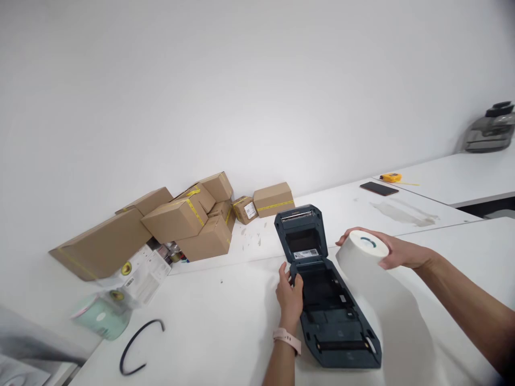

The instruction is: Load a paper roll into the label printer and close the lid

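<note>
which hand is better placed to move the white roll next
Right, most likely: the right hand grips the white roll beside the open dark device, while the left hand is at the device's edge, away from the roll.

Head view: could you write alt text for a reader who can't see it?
A person's right grip holds a white roll beside a dark device with its lid raised, while the left grip is at the device's left side. Cardboard boxes are piled behind on the white table, toward the left.

White tables (193, 316) with cardboard boxes (207, 241), an open dark printer (333, 327), black phone (379, 188), tape measure (390, 178) (plus a curved black band (127, 346)).
</note>
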